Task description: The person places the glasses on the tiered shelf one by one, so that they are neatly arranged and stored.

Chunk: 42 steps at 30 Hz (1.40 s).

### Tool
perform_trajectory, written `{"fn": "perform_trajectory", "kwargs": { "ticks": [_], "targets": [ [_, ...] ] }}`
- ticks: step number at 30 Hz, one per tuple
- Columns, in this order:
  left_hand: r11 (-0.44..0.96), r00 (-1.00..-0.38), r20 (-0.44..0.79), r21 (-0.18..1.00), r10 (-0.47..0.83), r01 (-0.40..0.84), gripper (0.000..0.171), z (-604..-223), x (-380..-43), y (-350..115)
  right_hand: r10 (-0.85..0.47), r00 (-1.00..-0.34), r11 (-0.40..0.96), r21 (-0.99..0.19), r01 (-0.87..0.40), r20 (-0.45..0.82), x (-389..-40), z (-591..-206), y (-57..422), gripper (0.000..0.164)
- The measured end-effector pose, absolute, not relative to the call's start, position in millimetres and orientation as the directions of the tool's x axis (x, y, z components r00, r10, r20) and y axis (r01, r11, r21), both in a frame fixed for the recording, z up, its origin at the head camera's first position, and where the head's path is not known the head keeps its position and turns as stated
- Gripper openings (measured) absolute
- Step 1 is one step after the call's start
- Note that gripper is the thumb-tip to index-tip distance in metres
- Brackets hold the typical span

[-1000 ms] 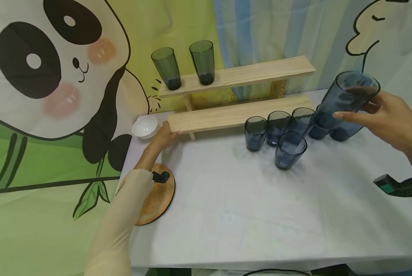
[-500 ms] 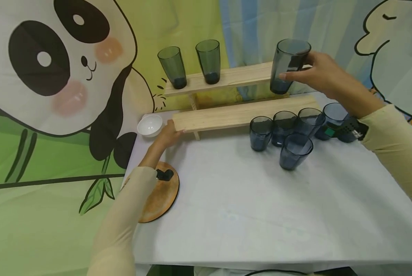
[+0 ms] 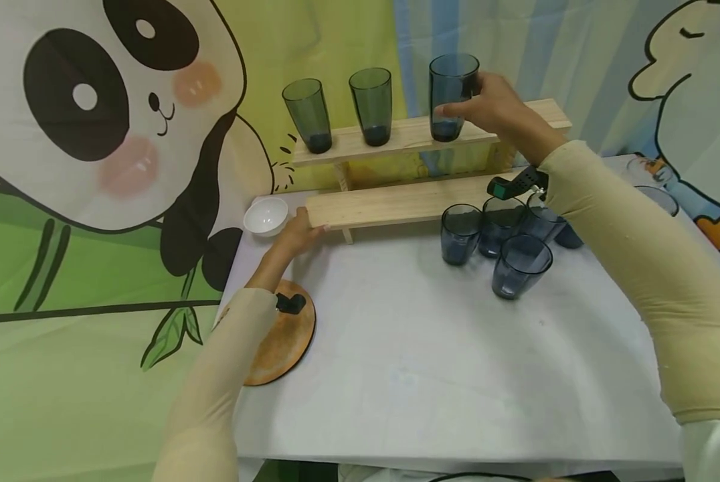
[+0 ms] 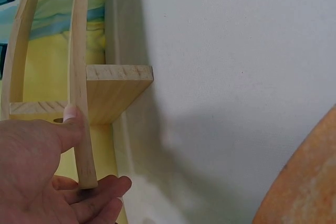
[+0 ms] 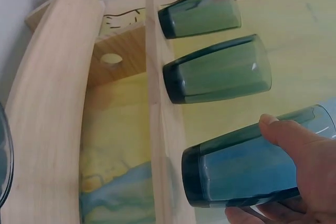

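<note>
My right hand [image 3: 494, 106] grips a tall tinted drinking glass [image 3: 453, 87], upright at the upper board of a two-tier wooden shelf [image 3: 411, 136]. In the right wrist view the fingers and thumb wrap this glass [image 5: 244, 169], its dark base close to the upper board. Two more tall glasses, a left one [image 3: 309, 117] and a middle one [image 3: 372, 107], stand on that board. My left hand [image 3: 298, 234] holds the left end of the lower board; in the left wrist view the thumb lies on one face of the board [image 4: 80, 77] and the fingers lie behind it.
Several short blue glasses [image 3: 461, 234] stand on the white table [image 3: 432, 375] in front of the shelf, one [image 3: 519, 268] nearer the front. Others are partly hidden behind the right sleeve. A white bowl [image 3: 266, 216] and a round wooden board [image 3: 288, 335] are at the left.
My right hand has carried the tall glass from above the right-hand glasses leftward to the upper board, beside the two standing there. The left hand keeps its hold on the shelf.
</note>
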<state>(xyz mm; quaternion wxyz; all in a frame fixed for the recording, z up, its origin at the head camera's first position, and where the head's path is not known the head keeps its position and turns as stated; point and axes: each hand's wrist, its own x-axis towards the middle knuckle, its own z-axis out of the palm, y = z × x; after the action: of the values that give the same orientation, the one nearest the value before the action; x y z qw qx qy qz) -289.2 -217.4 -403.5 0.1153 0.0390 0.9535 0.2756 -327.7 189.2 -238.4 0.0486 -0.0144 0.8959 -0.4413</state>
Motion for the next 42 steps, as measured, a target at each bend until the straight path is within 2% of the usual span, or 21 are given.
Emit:
{"fn": "perform_trajectory", "kwargs": {
  "ticks": [5,13,25,32,36,42],
  "targets": [
    [0.836,-0.974,-0.174,0.548,0.142,0.024,0.084,-403,-288,-215,-0.042,-0.992,0.567,-0.82,0.076,-0.121,-341,-242,184,0.102],
    [0.835,-0.972,-0.177,0.55,0.155,0.033,0.085,-400,-289,-205,-0.001,-0.992,0.566,-0.817,0.105,-0.129,-346,-246,189,0.099],
    [0.834,-0.968,-0.192,0.551,0.162,0.031,0.086,-396,-290,-201,-0.019,-0.996,0.549,-0.833,0.066,-0.092,-344,-251,189,0.1],
    [0.846,-0.966,-0.202,0.533,0.159,0.028,0.087,-399,-292,-207,-0.079,-0.993,0.639,-0.769,0.02,-0.092,-326,-245,207,0.11],
    [0.845,-0.967,-0.196,0.533,0.164,0.035,0.087,-400,-293,-209,-0.092,-0.994,0.649,-0.761,-0.015,-0.059,-312,-239,233,0.106],
    [0.847,-0.963,-0.216,0.53,0.158,0.02,0.087,-400,-292,-209,-0.03,-1.0,0.672,-0.74,-0.02,0.0,-286,-234,272,0.099]
  ]
}}
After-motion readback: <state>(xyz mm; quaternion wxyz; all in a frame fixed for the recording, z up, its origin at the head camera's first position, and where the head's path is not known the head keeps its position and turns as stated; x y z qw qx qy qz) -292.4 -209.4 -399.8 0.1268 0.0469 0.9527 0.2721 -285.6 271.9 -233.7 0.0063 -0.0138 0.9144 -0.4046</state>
